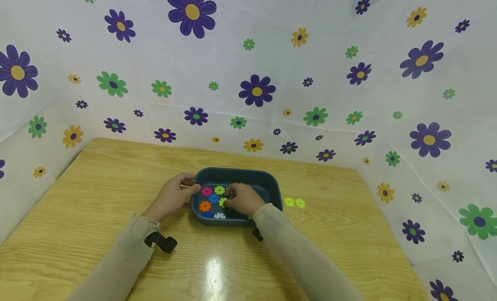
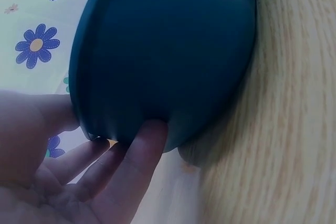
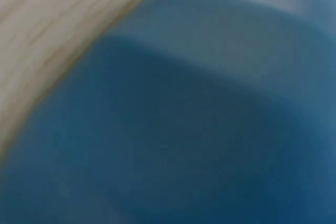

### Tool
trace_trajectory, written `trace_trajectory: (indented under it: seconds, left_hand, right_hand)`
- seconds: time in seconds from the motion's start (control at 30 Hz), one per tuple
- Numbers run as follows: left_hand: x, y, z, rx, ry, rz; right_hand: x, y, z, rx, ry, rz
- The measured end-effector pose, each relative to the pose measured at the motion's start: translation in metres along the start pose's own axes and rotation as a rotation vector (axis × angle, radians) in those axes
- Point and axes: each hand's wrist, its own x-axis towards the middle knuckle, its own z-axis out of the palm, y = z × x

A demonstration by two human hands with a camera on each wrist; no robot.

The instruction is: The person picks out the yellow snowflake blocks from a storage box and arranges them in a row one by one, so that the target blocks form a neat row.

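Sleeved forearms reach over the tabletop (image 1: 97,197) to a dark blue tray (image 1: 272,184). Right hand (image 1: 242,199) sits inside it, fingers curled on a yellow-green gear disc (image 1: 222,202) lying just left of them. Left hand (image 1: 172,195) steadies the tray's left wall, fingers (image 2: 137,156) pressed on its outside. 2 yellow-green discs (image 1: 294,202) lie right of the tray.

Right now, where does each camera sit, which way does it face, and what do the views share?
Head: looks forward and down at the table; both sleeves, left hand at the tub rim, right hand among the discs.
Left wrist: low beside the tub's outer wall; left hand's fingers touch it.
Right wrist: close on blurred blue tub; no hand shows.
Shared: tub and table.
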Motion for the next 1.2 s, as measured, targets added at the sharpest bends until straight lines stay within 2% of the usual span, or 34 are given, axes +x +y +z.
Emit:
trace_trajectory:
  seconds: [0.4,0.73,1.2]
  left_hand:
    - [-0.0007,0.0011,0.0003,0.001,0.003,-0.006]
    - [-0.0013,0.0019,0.0006,0.015,0.010,-0.004]
    - [-0.0022,0.0010,0.0007,0.018,0.008,-0.005]
  right_hand:
    - [0.0023,-0.0059,0.0036,-0.088,0.018,0.029]
    - [0.0055,-0.0041,0.0056,-0.095,0.019,0.023]
    - [0.0061,-0.0043,0.0053,-0.087,0.000,0.074]
